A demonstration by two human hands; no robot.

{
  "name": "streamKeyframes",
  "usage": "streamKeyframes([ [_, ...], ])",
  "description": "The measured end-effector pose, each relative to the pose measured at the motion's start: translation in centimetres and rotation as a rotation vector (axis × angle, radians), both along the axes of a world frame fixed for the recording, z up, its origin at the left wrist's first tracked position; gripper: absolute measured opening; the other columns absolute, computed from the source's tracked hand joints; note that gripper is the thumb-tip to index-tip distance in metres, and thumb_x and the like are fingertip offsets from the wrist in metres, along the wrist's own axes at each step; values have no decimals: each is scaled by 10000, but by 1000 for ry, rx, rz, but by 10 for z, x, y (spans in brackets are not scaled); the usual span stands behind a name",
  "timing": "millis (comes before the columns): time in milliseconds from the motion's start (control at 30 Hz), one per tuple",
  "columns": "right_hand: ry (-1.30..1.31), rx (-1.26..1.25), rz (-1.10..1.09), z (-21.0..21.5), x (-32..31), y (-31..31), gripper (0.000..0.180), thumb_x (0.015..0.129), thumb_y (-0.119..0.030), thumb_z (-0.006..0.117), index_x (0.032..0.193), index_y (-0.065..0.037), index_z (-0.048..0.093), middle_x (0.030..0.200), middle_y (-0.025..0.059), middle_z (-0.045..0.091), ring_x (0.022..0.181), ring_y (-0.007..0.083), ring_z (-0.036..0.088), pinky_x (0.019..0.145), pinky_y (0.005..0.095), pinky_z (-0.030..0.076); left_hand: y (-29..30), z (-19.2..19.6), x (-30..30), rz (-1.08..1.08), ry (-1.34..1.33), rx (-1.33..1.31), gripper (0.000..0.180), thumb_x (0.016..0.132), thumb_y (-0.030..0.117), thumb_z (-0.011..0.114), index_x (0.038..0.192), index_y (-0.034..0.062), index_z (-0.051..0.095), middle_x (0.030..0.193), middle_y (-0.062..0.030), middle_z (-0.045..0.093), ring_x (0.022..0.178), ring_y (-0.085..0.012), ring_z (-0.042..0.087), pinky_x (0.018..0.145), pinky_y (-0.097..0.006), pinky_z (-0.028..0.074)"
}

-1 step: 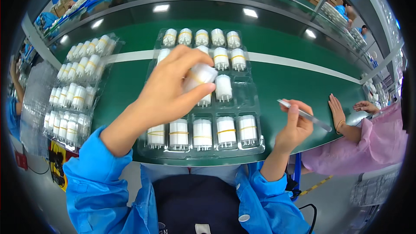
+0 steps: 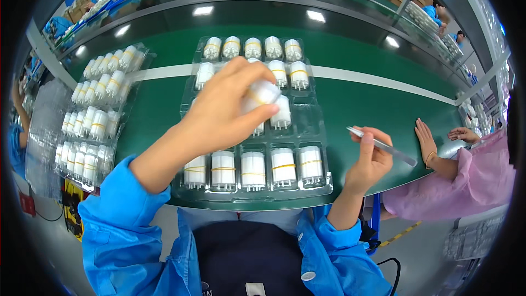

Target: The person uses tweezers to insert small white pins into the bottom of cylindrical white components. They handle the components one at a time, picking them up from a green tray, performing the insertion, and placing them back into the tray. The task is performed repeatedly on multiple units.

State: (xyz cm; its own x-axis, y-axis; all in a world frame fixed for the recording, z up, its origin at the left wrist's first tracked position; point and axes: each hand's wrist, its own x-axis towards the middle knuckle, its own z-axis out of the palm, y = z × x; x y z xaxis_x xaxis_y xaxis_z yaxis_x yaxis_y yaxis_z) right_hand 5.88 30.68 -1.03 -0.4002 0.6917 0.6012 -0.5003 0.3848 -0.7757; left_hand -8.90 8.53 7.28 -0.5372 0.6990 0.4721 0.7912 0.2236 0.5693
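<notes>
My left hand (image 2: 222, 104) is closed round a white cylindrical part (image 2: 262, 93) with a yellow band, blurred and tilted above the middle tray. This clear plastic tray (image 2: 307, 120) lies in front of me and holds rows of similar white cylinders (image 2: 253, 170), most with yellow bands and metal pins at the lower end. Part of its middle rows is hidden behind my left hand. To the right of the tray, my right hand (image 2: 368, 159) grips a pair of metal tweezers (image 2: 389, 148), their tips pointing left toward the tray and touching nothing.
On the left, more clear trays (image 2: 123, 126) hold several banded white cylinders. The green table (image 2: 372, 104) carries a white stripe (image 2: 378, 80). At the right, another person's hands (image 2: 426, 140) and pink sleeve (image 2: 455, 183) are close by. A metal frame (image 2: 307, 3) crosses behind.
The left hand has shifted slightly right with the cylinder, which is tilted more. The middle tray sits slightly further left, and the right hand with the tweezers has also edged left.
</notes>
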Motion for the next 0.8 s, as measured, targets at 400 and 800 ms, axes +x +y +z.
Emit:
streamKeyframes([
  [400, -17, -88, 209, -3, 6, -8, 129, 897, -40, 639, 978, 52, 599, 905, 158, 665, 822, 179, 660, 775, 265, 524, 115, -66, -5, 269, 331, -195, 394, 868, 406, 640, 940, 21, 604, 864, -123, 624, 797, -301, 612, 789, -414, 399],
  [800, -28, -116, 295, -12, 11, -2, 214, 913, -110, 652, 1034, 52, 580, 953, 211, 677, 868, 228, 686, 828, 312, 549, 58, -42, -39, 304, 244, -380, 560, 851, 428, 647, 1224, 21, 550, 1120, -135, 572, 1120, -313, 497, 956, -451, 340],
])
